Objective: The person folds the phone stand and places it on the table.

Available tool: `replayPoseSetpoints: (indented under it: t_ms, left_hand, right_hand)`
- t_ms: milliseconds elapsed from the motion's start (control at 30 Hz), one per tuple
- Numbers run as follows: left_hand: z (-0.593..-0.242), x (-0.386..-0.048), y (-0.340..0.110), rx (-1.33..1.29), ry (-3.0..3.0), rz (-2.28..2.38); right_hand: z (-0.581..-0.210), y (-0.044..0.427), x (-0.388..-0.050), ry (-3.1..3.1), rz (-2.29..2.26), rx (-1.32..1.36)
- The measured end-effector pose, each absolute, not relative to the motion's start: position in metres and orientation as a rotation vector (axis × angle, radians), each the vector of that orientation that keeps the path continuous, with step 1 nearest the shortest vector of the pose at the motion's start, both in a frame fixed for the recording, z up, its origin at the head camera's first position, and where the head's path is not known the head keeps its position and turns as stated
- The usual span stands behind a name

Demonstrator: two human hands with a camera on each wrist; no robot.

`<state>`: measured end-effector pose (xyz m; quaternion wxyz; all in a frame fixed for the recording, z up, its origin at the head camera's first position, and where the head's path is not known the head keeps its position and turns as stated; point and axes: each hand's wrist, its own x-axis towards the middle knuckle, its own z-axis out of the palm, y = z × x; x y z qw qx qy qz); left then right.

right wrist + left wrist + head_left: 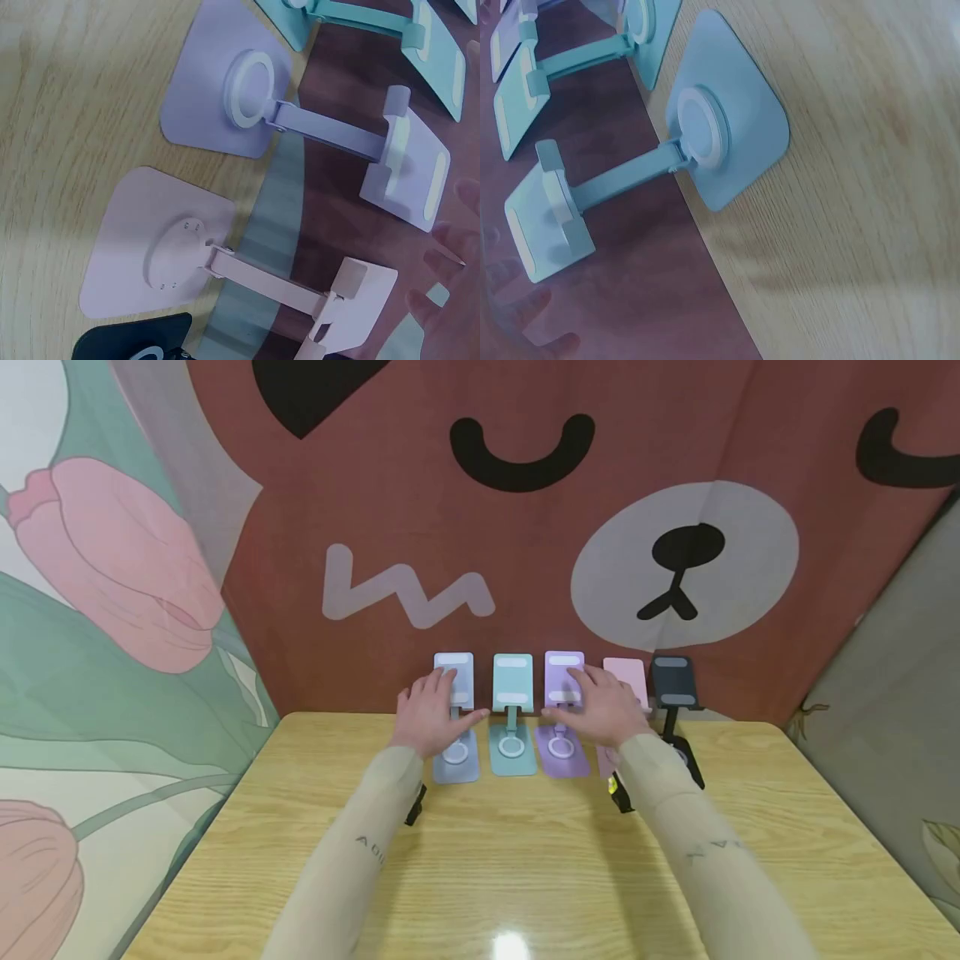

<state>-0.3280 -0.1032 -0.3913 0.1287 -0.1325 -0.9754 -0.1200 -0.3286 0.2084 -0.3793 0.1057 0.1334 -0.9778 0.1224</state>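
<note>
A row of folding phone stands lies along the back of the table. At its left end, my left hand (430, 714) is spread beside and partly over the blue phone stand (467, 768); in the left wrist view its fingers (521, 307) are beyond that stand's holder. My right hand (603, 706) reaches between the purple phone stand (562, 765) and the pink phone stand (626, 670), its fingers loose. Whether either hand touches a stand, I cannot tell. Between the hands stands the teal phone stand (513, 681). My right forearm partly hides the pink stand and the black phone stand (675, 677).
A wooden table (510, 860) extends in front of the stands. Right behind them hangs a brown cloth (420, 527) with a bear face. A flowered cloth (127, 568) hangs on the left, and a grey one (900, 652) on the right.
</note>
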Motion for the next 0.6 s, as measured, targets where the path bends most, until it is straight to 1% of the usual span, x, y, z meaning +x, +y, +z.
replayPoseSetpoints:
  t_ms: [400, 600]
  left_hand:
    - [-0.395, -0.321, -0.095, -0.471, -2.776, -0.454]
    - [-0.397, -0.317, -0.088, -0.516, -2.708, -0.476]
  right_hand:
    - [-0.373, 0.238, -0.328, -2.783, 0.409, 0.289]
    - [-0.368, 0.254, -0.324, -2.759, 0.509, 0.196]
